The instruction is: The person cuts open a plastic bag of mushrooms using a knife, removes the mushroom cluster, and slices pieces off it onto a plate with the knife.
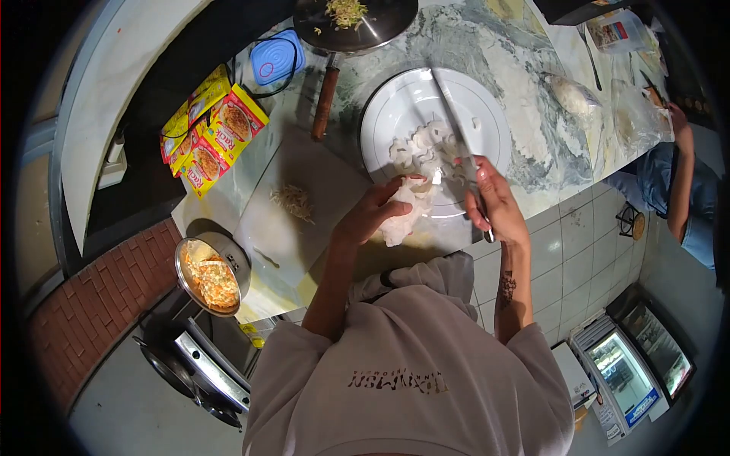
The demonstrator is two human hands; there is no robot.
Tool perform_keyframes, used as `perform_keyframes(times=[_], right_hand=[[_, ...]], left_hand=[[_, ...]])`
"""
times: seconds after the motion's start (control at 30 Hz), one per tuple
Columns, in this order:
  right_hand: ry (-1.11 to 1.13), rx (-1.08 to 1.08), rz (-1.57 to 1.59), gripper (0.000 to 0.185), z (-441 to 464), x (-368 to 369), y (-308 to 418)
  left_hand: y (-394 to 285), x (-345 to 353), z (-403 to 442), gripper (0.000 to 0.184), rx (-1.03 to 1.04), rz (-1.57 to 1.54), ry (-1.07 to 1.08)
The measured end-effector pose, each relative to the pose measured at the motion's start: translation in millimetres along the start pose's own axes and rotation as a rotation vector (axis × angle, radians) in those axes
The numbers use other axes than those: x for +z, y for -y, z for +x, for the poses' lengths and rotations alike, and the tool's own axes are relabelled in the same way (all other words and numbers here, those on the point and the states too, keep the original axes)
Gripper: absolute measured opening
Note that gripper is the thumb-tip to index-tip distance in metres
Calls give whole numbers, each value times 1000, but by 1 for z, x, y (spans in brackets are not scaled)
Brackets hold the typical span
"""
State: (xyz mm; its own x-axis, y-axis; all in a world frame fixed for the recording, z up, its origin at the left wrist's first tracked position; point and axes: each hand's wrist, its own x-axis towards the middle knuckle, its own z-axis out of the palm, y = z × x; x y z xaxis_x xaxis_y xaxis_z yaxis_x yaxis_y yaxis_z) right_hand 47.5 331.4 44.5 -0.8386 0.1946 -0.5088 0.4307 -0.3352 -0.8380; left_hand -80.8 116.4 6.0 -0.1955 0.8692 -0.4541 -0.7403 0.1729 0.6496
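Note:
My left hand [374, 211] grips a pale, whitish piece of food [403, 220] at the near rim of a large white plate [388, 99]. In my right hand [496, 201] is a knife [454, 114], its long blade slanting up across the plate's right part toward the far rim. Thin white slices [430, 144] lie heaped on the plate, just beyond my left hand, and a small bit lies apart on the right. The lower end of the knife handle shows below my right hand.
A lidded pan [365, 38] stands beyond the plate. Yellow-red packets [220, 137], a blue box [277, 58] and shreds [292, 202] lie left, near a bowl of orange-white food [211, 280]. Plastic bags [635, 114] and another person's arm [682, 167] are at right.

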Motion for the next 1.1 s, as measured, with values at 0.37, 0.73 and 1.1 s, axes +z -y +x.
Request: perform_keyframes(times=[0.37, 0.73, 1.1], right_hand=[[254, 204, 257, 60, -1, 8, -10], [181, 133, 231, 45, -4, 1, -6], [56, 98, 253, 37, -3, -8, -6]], left_hand=[[-15, 5, -7, 65, 27, 93, 176], [-17, 11, -10, 63, 16, 81, 46], [-22, 11, -18, 60, 34, 164, -95]])
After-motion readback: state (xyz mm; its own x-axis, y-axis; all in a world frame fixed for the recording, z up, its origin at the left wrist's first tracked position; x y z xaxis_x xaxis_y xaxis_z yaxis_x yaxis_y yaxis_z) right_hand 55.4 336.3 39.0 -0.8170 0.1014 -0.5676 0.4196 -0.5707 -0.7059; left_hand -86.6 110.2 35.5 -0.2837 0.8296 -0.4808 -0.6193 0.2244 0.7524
